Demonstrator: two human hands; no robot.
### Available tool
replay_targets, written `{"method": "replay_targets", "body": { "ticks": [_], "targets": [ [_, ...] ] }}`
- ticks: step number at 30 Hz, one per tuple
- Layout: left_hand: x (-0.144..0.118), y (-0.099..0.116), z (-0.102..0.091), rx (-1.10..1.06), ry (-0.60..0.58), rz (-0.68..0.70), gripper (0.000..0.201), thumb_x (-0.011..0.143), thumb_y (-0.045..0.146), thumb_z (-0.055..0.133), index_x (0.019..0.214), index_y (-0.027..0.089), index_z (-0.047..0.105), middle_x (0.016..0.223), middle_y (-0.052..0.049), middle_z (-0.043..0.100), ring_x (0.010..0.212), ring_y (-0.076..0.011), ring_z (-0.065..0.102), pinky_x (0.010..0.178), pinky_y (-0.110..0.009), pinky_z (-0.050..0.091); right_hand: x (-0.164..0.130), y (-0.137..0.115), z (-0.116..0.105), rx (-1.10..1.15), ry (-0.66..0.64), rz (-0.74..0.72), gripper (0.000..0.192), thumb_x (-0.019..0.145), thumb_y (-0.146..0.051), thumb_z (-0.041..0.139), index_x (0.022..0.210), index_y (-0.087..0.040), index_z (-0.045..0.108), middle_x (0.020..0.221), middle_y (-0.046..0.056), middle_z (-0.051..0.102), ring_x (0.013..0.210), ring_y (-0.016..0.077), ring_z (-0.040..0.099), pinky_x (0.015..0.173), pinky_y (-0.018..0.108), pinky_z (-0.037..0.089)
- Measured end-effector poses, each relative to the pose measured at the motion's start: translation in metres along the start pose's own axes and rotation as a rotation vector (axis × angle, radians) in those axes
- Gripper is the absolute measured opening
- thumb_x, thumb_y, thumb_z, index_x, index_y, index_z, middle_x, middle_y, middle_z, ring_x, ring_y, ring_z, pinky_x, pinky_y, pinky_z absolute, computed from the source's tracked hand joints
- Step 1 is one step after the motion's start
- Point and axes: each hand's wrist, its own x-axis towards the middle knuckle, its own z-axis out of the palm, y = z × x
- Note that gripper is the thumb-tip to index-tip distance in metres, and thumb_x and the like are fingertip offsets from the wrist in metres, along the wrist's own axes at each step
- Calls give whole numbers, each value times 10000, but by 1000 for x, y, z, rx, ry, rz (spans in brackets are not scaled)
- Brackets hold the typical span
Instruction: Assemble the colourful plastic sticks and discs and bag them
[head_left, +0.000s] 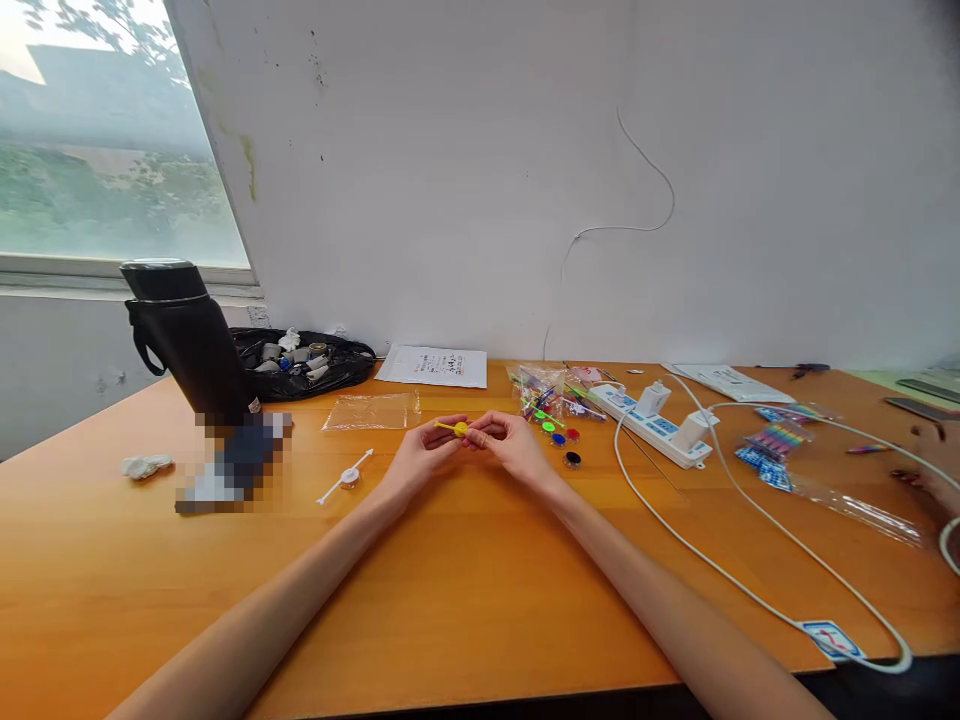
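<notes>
Above the middle of the table, a small yellow arrow spinner (460, 429) with a round hub is pinched between my fingertips. My left hand (424, 455) grips it from the left, and my right hand (513, 446) holds its other side, partly hiding it. Left of my hands lies a white arrow spinner (350, 477) on a clear round base. Beside my right hand are several coloured discs: a green disc (548, 428), a blue disc (558, 440), a red disc (573, 435) and a black disc (573, 459).
A clear plastic bag (372, 411) lies behind my left hand. A white power strip (651, 425) with trailing cables stands right, near packets of rainbow-coloured pens (778, 440). A black flask (191, 345) and black bag (315, 350) are left. Another person's hand (930, 465) rests far right.
</notes>
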Motion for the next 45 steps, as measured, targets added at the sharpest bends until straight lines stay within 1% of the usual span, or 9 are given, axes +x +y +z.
{"method": "replay_targets", "body": {
  "ticks": [7, 17, 22, 26, 29, 34, 40, 42, 45],
  "targets": [
    [-3, 10, -1, 77, -5, 81, 514, 835, 499, 746, 1204, 144, 704, 1227, -132, 742, 1162, -295, 686, 1077, -420, 480, -3, -3, 5, -126, 71, -40, 400, 787, -551, 776, 860, -169, 680, 875, 52, 722, 810, 175, 677, 767, 300, 538],
    [-20, 42, 5, 242, -53, 166, 400, 901, 493, 651, 1137, 182, 740, 1269, -113, 716, 1112, -274, 691, 1000, -377, 525, -7, -5, 11, 227, -76, 58, 537, 728, -554, 834, 1056, -206, 590, 1118, 60, 659, 830, 165, 715, 842, 357, 613],
    [-46, 72, -63, 419, 189, 83, 480, 861, 597, 642, 1141, 216, 728, 1288, -103, 701, 1147, -307, 687, 1034, -423, 504, -16, -16, 0, 39, -194, -3, 400, 932, -527, 631, 1164, -204, 599, 1070, 80, 712, 880, 172, 704, 824, 336, 577],
    [-71, 69, -140, 671, 271, -181, 607, 760, 706, 694, 1134, 229, 709, 1151, -100, 753, 1102, -330, 711, 978, -413, 519, -23, -17, -52, -642, 65, -63, 152, 967, -293, 574, 995, -205, 696, 1020, 68, 731, 917, 204, 679, 854, 351, 520],
    [-83, 57, -155, 725, 249, -222, 598, 734, 751, 680, 987, 210, 708, 1032, -97, 768, 1003, -307, 732, 860, -366, 551, -22, -12, -87, -1060, 216, -45, 199, 967, -187, 526, 996, -179, 723, 1109, 123, 700, 1015, 255, 658, 889, 366, 485],
    [-86, 41, -143, 848, 224, -251, 576, 747, 767, 623, 831, 200, 686, 825, -66, 720, 766, -263, 703, 723, -348, 533, -15, -3, -100, -1313, 149, 62, 169, 930, -142, 577, 963, -169, 741, 1117, 152, 692, 947, 282, 683, 778, 341, 479],
    [-79, 59, -119, 1095, 486, -24, 551, 846, 708, 478, 957, 207, 676, 1071, -130, 653, 1044, -342, 631, 932, -486, 496, -5, -1, -95, -1294, 98, 29, 124, 864, -59, 613, 904, -142, 696, 1018, 157, 706, 947, 282, 679, 827, 359, 484],
    [-70, 69, -89, 938, 409, 29, 479, 899, 646, 454, 1007, 220, 645, 1101, -106, 659, 1012, -294, 644, 910, -444, 511, -2, -7, -84, -1150, 105, -38, 108, 875, -76, 609, 920, -152, 671, 988, 123, 710, 921, 250, 676, 832, 351, 496],
    [-43, 70, -32, 524, 100, -49, 410, 898, 587, 527, 1060, 225, 629, 1099, -86, 697, 961, -250, 682, 877, -389, 546, -1, -21, -51, -728, 24, -212, 65, 896, -197, 658, 953, -187, 628, 979, 61, 704, 876, 192, 672, 813, 317, 527]
  ]
}}
